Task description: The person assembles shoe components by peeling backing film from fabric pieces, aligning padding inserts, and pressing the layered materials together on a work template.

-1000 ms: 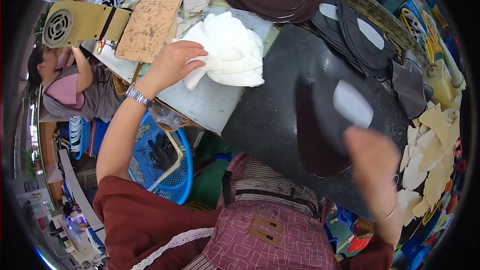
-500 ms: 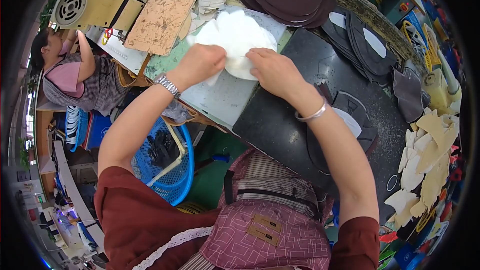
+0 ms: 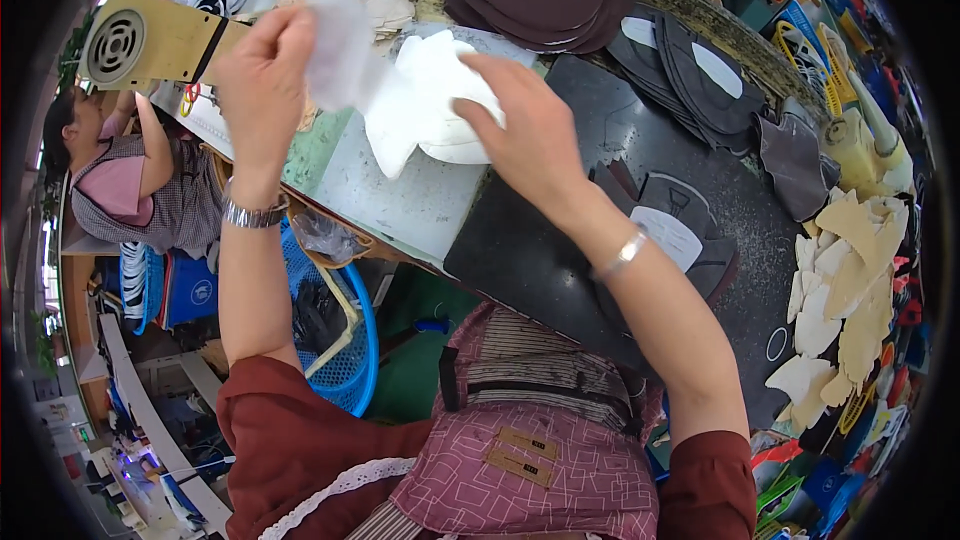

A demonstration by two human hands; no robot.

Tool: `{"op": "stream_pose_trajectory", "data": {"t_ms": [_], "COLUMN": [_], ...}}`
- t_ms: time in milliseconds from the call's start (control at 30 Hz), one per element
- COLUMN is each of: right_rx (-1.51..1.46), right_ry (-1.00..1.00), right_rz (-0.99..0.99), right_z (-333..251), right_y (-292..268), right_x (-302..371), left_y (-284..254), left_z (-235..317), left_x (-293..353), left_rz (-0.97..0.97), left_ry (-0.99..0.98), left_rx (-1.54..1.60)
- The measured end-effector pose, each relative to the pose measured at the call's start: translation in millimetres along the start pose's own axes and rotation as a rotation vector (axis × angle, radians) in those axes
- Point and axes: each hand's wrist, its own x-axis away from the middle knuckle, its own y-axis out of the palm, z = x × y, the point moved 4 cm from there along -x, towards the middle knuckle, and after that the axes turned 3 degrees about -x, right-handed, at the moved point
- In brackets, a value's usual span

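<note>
My left hand (image 3: 265, 80) is raised on the left, its fingers pinched on a thin, pale, see-through sheet (image 3: 338, 40) blurred by motion. The sheet hangs at the left edge of several white cut pieces (image 3: 410, 110) lying loosely stacked on the grey board (image 3: 390, 205). From the right, my right hand (image 3: 520, 110) reaches over this stack with thumb and fingers apart. Its fingertips are at the right side of the white pieces; whether they press on them I cannot tell.
Dark brown cut pieces (image 3: 535, 0) lie at the back, with black pieces bearing white patches (image 3: 685, 65) to the right. Cream scraps (image 3: 850, 290) heap up far right. A blue basket (image 3: 365, 360) stands below the table edge. Far left, another person (image 3: 140, 160) works beside a beige machine (image 3: 150, 40).
My left hand has moved left and up off the white stack, drawing the thin sheet away. My right hand has shifted slightly left and its fingers have spread. The whole view has shifted a little.
</note>
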Motion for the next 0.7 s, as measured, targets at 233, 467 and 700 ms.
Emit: {"op": "stream_pose_trajectory", "data": {"t_ms": [233,467,700], "right_rx": [0.422,-0.214,-0.035], "right_ry": [-0.256,-0.135,0.161], "right_rz": [-0.647,0.126,0.113], "right_z": [27.7,-53.3,-44.8], "right_y": [97.7,-45.9,-132.1], "right_x": [14.0,-10.5,34.8], "left_y": [-62.9,8.7,89.3], "left_z": [9.2,44.6,117.7], "left_x": [-71.4,16.4,113.5], "left_rz": [0.237,-0.367,-0.827], "left_ry": [0.341,-0.359,-0.935], "left_rx": [-0.175,0.789,1.658]}}
